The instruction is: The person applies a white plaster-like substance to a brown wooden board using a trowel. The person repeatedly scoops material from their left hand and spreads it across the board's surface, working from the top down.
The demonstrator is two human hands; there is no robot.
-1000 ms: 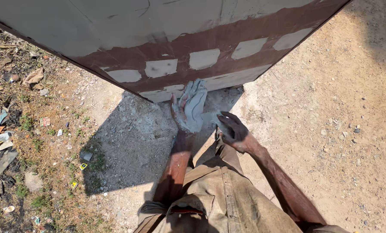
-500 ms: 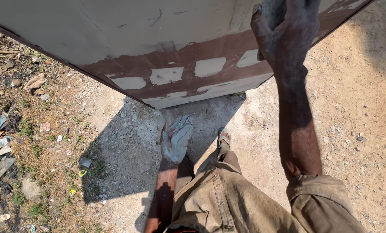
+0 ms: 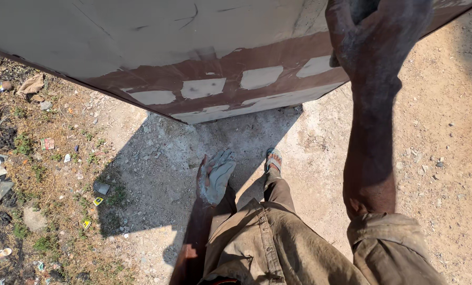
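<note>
Starting at the left of the frame, litter (image 3: 14,158) lies scattered over dry grass beside the dirt ground (image 3: 447,158). Across the top runs a large metal panel (image 3: 141,47) — grey, with brown patches and pale filler squares along its lower edge; it looks stiff, heavy and awkward, best taken by an edge. At lower centre the left hand (image 3: 215,177) hangs low, fingers loosely spread, palm coated in pale paste, holding nothing, well apart from the panel. At upper right the right hand (image 3: 375,37) is raised against the panel, fingers curled round a dark object (image 3: 360,8) — what kind, I cannot tell.
</note>
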